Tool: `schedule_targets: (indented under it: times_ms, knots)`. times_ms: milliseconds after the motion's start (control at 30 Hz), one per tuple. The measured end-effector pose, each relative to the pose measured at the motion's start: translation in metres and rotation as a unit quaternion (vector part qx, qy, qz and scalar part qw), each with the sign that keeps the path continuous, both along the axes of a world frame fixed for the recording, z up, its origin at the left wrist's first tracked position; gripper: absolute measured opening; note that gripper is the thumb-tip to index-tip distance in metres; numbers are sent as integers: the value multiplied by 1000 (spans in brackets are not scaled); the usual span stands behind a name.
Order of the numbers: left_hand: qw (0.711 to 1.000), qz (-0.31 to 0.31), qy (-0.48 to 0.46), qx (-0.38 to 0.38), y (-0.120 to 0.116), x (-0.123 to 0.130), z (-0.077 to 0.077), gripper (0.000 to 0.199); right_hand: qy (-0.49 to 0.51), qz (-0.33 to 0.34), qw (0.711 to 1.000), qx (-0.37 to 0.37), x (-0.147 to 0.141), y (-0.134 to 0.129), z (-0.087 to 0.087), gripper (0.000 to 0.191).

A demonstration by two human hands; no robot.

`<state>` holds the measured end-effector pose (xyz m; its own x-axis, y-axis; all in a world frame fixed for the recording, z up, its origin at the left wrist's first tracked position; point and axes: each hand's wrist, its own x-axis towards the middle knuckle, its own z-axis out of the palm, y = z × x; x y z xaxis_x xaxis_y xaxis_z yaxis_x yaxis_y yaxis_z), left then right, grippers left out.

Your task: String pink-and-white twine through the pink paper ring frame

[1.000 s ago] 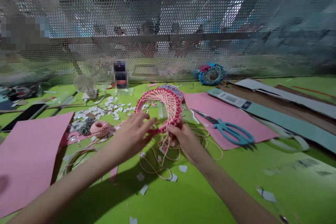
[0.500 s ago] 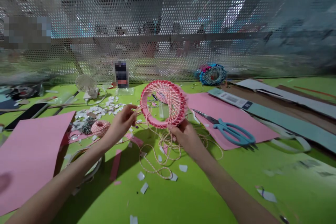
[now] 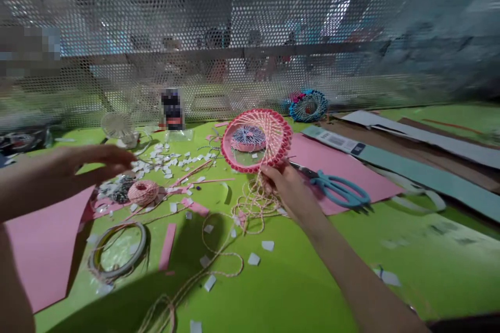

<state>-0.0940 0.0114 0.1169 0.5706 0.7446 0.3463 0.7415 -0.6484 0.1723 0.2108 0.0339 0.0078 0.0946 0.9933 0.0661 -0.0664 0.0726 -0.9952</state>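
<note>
My right hand (image 3: 283, 182) grips the lower right rim of a pink ring (image 3: 240, 168) with scalloped edges, held tilted above the table. Pink-and-cream yarn (image 3: 275, 135) crosses the ring's right side in a fan, leaving an opening at the left. Below that hand lies a loose tangle of the same yarn (image 3: 253, 208), with strands running toward the bottom edge. My left hand (image 3: 97, 160) is raised at the left, apart from the ring, its fingers stretched out and the thumb below them. No yarn shows in it. Near it is a pink yarn ball (image 3: 142, 193).
Blue-handled scissors (image 3: 339, 187) lie on pink paper at the right. A tape roll (image 3: 117, 250) lies at the left among paper scraps (image 3: 172, 158). Behind stand a woven blue ring (image 3: 308, 105), a small fan (image 3: 118, 127) and a perforated screen (image 3: 219, 21).
My left hand has left the ring's left side and swung far left, its fingers opening out. The ring has tilted and moved slightly right in my right hand. More yarn strands now run toward the bottom.
</note>
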Motion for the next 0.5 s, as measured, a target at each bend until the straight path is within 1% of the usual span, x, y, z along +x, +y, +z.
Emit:
schedule_targets:
  times_ms: [33,67,100,133,200,233,267,333,400,433,467,500]
  knots:
    - [999,9,21,-46,4,13,-3,31,-12,18,1000,0,-2,-3,2,19]
    - [998,17,16,-65,6,30,-7,31,-29,40,999,-2,-4,-7,3,19]
    - [998,13,15,-52,8,48,-14,29,-49,67,997,-8,-6,-11,5,19]
    - [999,-15,21,-24,8,67,-23,29,-68,94,993,-16,-8,-15,7,19]
    - [993,-91,71,1,7,100,-44,31,-83,144,986,-25,-13,-23,10,22]
    - [991,-112,78,17,6,112,-54,26,-83,165,983,-23,-15,-26,12,23]
    - [990,-113,82,21,6,120,-62,20,-79,184,980,-15,-16,-28,12,24]
    - [993,-88,71,17,7,125,-73,16,-76,209,975,12,-17,-29,12,30]
    - [997,-45,52,23,9,119,-76,15,-98,201,974,26,-11,-22,10,33]
    - [998,-30,38,46,11,114,-74,14,-128,179,975,27,-5,-17,7,32]
    - [997,-17,20,79,12,109,-71,13,-183,139,973,23,3,-10,5,30]
    - [994,-7,4,110,13,104,-67,12,-255,87,963,13,13,-2,2,27]
